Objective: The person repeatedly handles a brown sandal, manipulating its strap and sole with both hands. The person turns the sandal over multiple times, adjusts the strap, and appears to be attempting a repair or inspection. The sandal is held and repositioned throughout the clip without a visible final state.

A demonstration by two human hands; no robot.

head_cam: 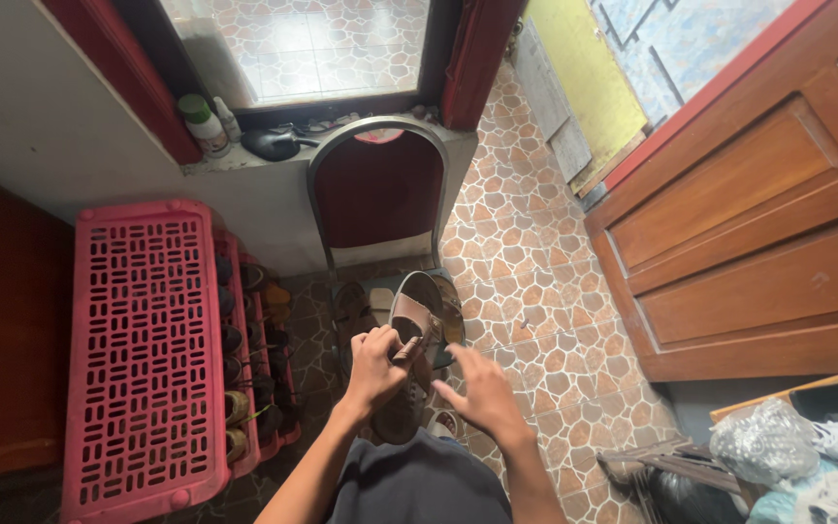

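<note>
Brown sandal (417,320) held up over the tiled floor (535,281), roughly mid-frame, just in front of the red chair (378,189). Left hand (376,369) wrapped around its strap and lower half, fingers clamped tight, sole tilted toward the camera. Right hand (482,393) just to the right of it, fingers spread loose, gripping nothing, not touching the sandal as far as can be seen. More sandals (351,311) lying on the floor under it, by the chair legs. Pink plastic shoe rack (143,349) off to the left, shoes tucked along its shelves. Far side: a ledge (244,160) with a green-capped bottle (202,124) and a dark iron-looking thing (272,144), hard to tell exactly. Wooden panelled door (768,223) on the right, plus a pile of bags and cloth (807,456) in the near right corner.
</note>
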